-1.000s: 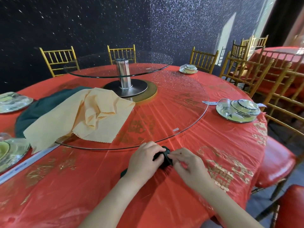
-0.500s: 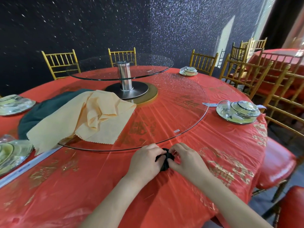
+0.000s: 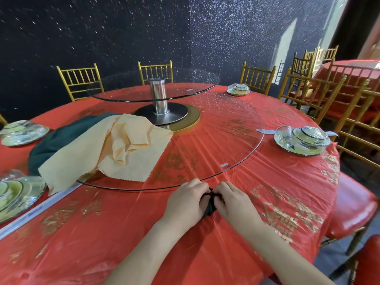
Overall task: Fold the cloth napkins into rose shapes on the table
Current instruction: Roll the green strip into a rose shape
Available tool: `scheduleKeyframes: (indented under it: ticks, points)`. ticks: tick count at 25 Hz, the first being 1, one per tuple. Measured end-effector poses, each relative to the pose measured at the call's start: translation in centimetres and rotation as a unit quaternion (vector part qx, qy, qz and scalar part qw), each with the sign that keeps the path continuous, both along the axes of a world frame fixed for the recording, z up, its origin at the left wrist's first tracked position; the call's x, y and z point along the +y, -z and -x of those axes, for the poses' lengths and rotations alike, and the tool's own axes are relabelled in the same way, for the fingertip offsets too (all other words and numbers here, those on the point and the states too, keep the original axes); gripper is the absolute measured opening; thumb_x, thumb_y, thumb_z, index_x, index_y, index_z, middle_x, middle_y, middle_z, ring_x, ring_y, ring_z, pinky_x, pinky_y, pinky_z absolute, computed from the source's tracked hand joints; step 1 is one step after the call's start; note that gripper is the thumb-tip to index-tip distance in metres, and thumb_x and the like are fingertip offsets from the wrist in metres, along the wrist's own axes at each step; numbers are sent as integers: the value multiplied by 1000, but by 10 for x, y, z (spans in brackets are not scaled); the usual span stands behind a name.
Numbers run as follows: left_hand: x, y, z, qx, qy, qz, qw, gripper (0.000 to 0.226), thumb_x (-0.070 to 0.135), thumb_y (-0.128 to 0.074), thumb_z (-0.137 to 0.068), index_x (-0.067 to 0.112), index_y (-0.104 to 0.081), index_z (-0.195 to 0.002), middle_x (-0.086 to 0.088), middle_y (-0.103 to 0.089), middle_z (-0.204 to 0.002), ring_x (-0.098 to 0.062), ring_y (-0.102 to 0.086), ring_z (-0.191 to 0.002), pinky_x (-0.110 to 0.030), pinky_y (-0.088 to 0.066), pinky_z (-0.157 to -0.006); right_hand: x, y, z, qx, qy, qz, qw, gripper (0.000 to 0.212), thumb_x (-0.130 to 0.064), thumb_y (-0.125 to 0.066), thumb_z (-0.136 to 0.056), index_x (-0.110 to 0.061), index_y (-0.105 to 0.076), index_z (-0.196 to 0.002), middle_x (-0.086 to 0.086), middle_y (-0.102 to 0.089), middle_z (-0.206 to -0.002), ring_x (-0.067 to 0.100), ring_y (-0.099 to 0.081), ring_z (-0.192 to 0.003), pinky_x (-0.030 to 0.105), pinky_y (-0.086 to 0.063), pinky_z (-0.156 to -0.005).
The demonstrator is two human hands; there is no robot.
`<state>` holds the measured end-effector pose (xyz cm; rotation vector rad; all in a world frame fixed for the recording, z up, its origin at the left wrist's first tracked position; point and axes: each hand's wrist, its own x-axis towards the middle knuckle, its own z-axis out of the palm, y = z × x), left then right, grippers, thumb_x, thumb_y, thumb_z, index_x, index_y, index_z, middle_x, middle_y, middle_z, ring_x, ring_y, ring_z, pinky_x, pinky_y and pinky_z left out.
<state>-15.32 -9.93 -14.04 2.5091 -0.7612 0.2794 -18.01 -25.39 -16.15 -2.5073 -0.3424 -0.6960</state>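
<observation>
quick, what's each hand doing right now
left hand: closed, gripping the dark napkin
right hand: closed, pinching the same napkin

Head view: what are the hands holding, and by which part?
Both hold one small bunched dark napkin on the table: the left hand grips its left side and the right hand grips its right side.

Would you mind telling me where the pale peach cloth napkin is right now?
In the head view, the pale peach cloth napkin lies crumpled on the left side of the lower round glass turntable, partly covering a dark green cloth.
</observation>
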Motion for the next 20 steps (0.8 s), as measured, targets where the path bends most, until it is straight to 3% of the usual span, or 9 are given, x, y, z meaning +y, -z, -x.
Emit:
scheduleKeyframes:
  ticks: [3,7,9,11,12,13,15,17,20]
  points:
    - [-2,2,2,-23,9,-14,1000,11,28,-50,-91,21,-57,-94,10,-51,-96,-17,-50,-91,-33,-43,-64,-12,-10,2,82,-35,-27,996,10,-15,-60,-78,-13,-61,-89,-5,-60,-82,17,-60,-71,28,-47,-66]
    - [-1,4,3,-21,13,-2,1000,9,26,-48,-91,21,-55,-93,10,-50,-94,-15,-48,-89,-32,-43,-64,-4,-18,-2,95,-10,49,994,8,-7,-55,-80,-9,-50,-87,3,-52,-83,30,-54,-69,42,-44,-62]
    - [-1,2,3,-13,13,12,1000,11,26,-48,-92,20,-57,-95,10,-50,-94,-16,-49,-91,-35,-45,-67,6,-15,-4,93,34,69,993,17,-1,-55,-76,-10,-41,-81,4,-46,-78,30,-45,-60,38,-36,-53]
    - [-1,2,4,-3,9,27,1000,13,26,-49,-92,21,-60,-96,9,-51,-95,-16,-50,-92,-35,-46,-70,11,-5,-2,26,65,44,997,25,2,-59,-68,-12,-39,-73,2,-46,-70,26,-44,-51,30,-29,-44]
    - [-1,3,4,3,6,38,999,13,25,-50,-92,21,-61,-97,10,-52,-95,-16,-50,-93,-34,-45,-71,12,-1,0,-10,63,32,997,19,-2,-58,-69,-11,-43,-72,0,-49,-69,23,-48,-50,26,-29,-43]
    - [0,4,4,9,5,47,999,13,24,-51,-91,21,-62,-99,10,-52,-96,-15,-51,-94,-34,-46,-72,9,3,3,-35,49,24,998,8,-10,-56,-75,-12,-48,-73,-2,-54,-73,19,-52,-54,22,-33,-44]
    - [2,7,4,18,7,63,998,15,23,-53,-91,22,-63,-101,11,-52,-98,-12,-51,-97,-34,-47,-75,-2,8,9,-45,-2,18,999,15,-26,-52,-85,-14,-60,-81,-3,-61,-95,11,-58,-72,15,-42,-58]
    - [3,9,6,21,15,74,997,16,23,-54,-91,23,-63,-104,14,-51,-102,-8,-49,-101,-32,-47,-79,-12,12,19,-51,-39,46,997,27,-38,-53,-89,-15,-67,-91,-1,-58,-112,11,-60,-88,21,-48,-74]
    - [6,10,11,36,36,65,997,24,26,-56,-89,27,-63,-112,19,-48,-110,-1,-46,-106,-23,-43,-87,-18,13,24,-53,-46,105,992,31,-44,-54,-88,-17,-68,-97,-3,-55,-119,15,-58,-96,28,-49,-75]
